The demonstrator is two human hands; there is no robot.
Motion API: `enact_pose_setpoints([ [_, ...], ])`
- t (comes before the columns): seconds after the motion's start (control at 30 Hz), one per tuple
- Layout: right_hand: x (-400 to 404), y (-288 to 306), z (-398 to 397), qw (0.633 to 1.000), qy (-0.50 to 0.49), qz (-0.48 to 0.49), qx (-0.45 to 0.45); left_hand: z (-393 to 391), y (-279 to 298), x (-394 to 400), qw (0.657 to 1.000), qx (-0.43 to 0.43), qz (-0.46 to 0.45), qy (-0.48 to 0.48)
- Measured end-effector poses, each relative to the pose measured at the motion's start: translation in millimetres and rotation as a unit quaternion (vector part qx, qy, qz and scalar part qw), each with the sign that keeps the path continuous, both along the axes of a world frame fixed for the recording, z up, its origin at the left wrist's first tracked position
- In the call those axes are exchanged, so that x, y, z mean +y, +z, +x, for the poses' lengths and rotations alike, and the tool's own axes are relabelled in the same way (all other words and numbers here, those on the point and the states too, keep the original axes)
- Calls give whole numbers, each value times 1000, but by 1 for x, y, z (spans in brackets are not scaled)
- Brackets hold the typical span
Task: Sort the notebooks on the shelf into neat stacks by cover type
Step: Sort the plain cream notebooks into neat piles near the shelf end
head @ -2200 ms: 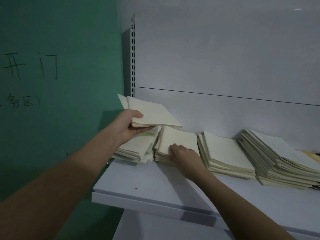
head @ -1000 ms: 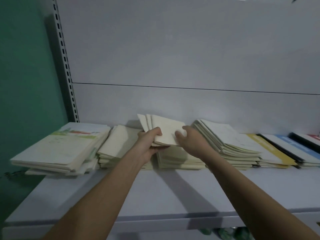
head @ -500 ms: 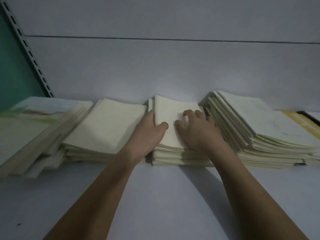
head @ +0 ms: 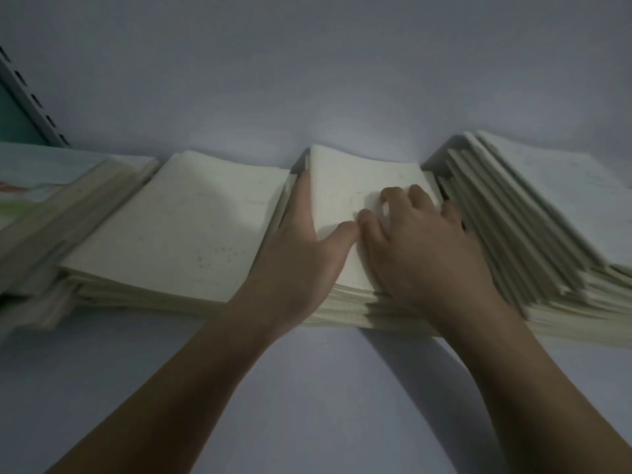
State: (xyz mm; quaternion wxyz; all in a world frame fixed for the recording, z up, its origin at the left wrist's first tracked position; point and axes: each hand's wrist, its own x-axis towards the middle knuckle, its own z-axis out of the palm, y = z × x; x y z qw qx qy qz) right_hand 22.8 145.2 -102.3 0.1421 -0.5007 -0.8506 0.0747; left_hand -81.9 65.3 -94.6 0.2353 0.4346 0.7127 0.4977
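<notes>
Several stacks of cream-covered notebooks lie in a row on a white shelf (head: 307,388). Both my hands are on the middle stack (head: 355,179). My left hand (head: 301,258) lies along the stack's left edge, fingers straight down its side and thumb on the top cover. My right hand (head: 420,248) rests on the top cover towards the right edge, with its fingers bent and the fingertips touching the paper. To the left sits a neat cream stack (head: 191,227). To the right a taller stack (head: 533,213) is fanned out and slanted.
At the far left is a blurred stack with a green and red printed cover (head: 41,186). The white back panel (head: 307,80) stands right behind the stacks. A slotted metal upright (head: 30,100) and a green wall are at the upper left.
The few notebooks I held in the air have come down onto the middle stack. Both hands now lie on that stack, and the view has moved closer.
</notes>
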Motion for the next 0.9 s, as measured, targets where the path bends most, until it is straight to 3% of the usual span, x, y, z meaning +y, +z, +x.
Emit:
enact_pose_setpoints([
  [0.1, -1, 0, 1, 1000, 13, -2, 8, -2, -3, 1, 1000, 24, -3, -13],
  [0.2, -1, 3, 2, 999, 17, 8, 32, -2, 0, -4, 988, 153, -10, 1],
  [0.3, -1, 1, 2, 999, 10, 25, 47, 0, 6, -9, 965, 255, 62, -9],
  [0.4, -4, 5, 5, 993, 9, 65, 100, 5, 11, -16, 959, 252, 126, -14],
  [0.5, -17, 19, 4, 953, 41, 163, 254, 14, 20, -34, 960, 223, 166, -16],
  [0.6, -47, 35, -7, 928, 87, 201, 301, -9, 47, -62, 961, 230, 157, -5],
  [0.67, -73, 42, -20, 936, 140, 173, 273, -39, 74, -83, 948, 295, 118, -13],
  [0.73, -96, 47, -40, 952, 193, 85, 220, -72, 102, -100, 938, 344, 41, -35],
  [0.8, -114, 50, -66, 968, 216, 16, 125, -103, 121, -112, 927, 372, -32, -46],
  [0.9, -129, 45, -108, 972, 232, 4, -40, -138, 124, -122, 923, 369, -91, -56],
])
